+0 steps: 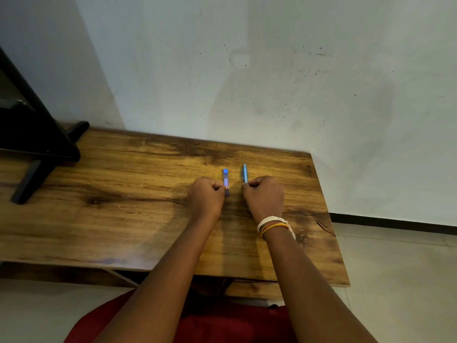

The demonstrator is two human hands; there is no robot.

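From the head view, two hands sit side by side on a brown wooden bench (123, 194) with dark grain streaks. The left hand (205, 195) is curled up and pinches a short blue cap (225, 178), a little boxy tube. The right hand (263, 195) is curled too and pinches a thin blue pen (244, 173) that points away. String bands (272, 225) wrap the right wrist. A black stand (37, 144) sits at the far left.

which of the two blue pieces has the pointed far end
The one the right hand pinches: the slim light blue piece, which narrows to a tip. The darker blue piece held by the left hand ends square and blunt.
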